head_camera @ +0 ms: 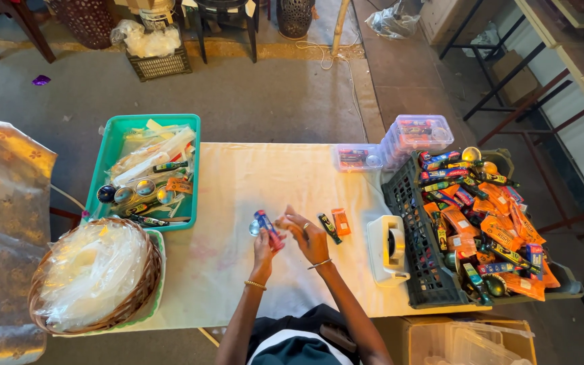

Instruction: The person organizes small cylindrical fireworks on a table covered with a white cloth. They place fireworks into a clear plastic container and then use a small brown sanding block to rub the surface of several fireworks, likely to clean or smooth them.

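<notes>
Stretching across the room, a cloth-covered bench [238, 270] carries the work of a person seated at its near edge. At its right end a dark crate [414, 257] brims with orange packets and small coloured tubes; at the left, a wicker basket [140, 294] holds clear plastic bags, with a teal tray [194, 169] of mixed packets and round tins behind it. Clear lidded boxes [417, 132] are stacked at the far right corner. A white tape dispenser [386, 250] stands just beside the crate. Over the bench's middle, the left hand [263, 249] is closed around a small blue and red tube [265, 226], held upright, while the right hand [309, 236] pinches something at its fingertips, too small to make out. An orange packet [340, 222] and a dark stick [329, 228] lie just right of the hands.
</notes>
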